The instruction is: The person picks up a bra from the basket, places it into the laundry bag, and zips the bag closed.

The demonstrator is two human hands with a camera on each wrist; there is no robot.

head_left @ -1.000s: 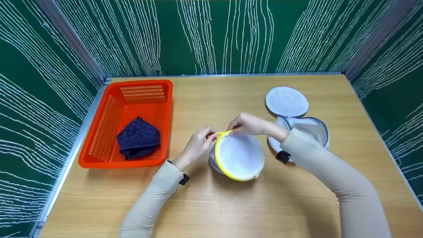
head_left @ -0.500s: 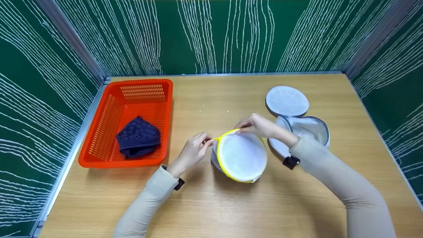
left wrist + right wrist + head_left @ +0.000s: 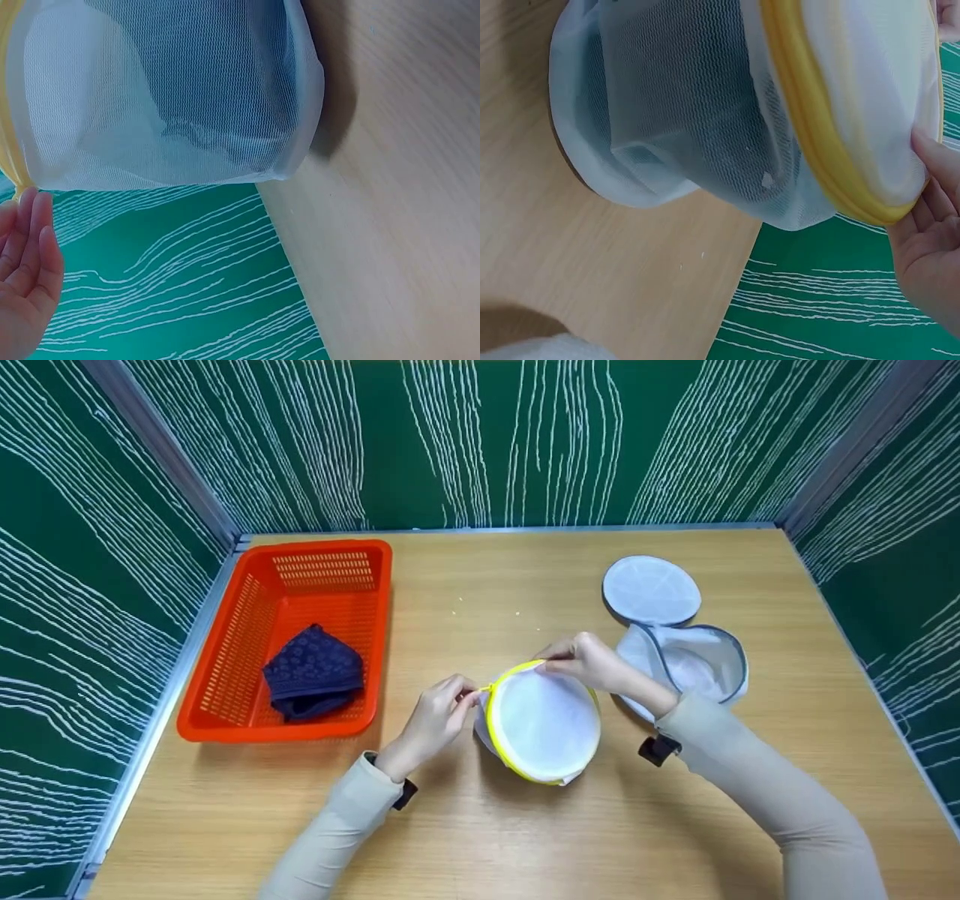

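Note:
A white mesh laundry bag (image 3: 544, 727), round with a yellow zipper (image 3: 504, 744) around its lid, stands on the table. My left hand (image 3: 431, 724) pinches the zipper's pull at the upper left of the rim. On the far side of the lid, my right hand (image 3: 592, 666) grips the yellow edge between thumb and fingers. Through the mesh wall (image 3: 82, 112) in the left wrist view, a dark shape shows; its kind cannot be made out. The right wrist view also has the yellow zipper (image 3: 810, 112) running along the rim up to the right hand's fingers.
An orange plastic basket (image 3: 193, 690) at the left holds a folded navy patterned cloth item (image 3: 313, 671). Right of the hands lies an unzipped grey-white mesh bag (image 3: 712, 656) with its round lid (image 3: 651, 589) flipped back. Green panels (image 3: 495, 450) border the table (image 3: 480, 840).
Over the last second both hands and the yellow-zippered bag have shifted slightly. The left hand, on the zipper pull, has moved left and toward me; the right hand has slid right along the rim.

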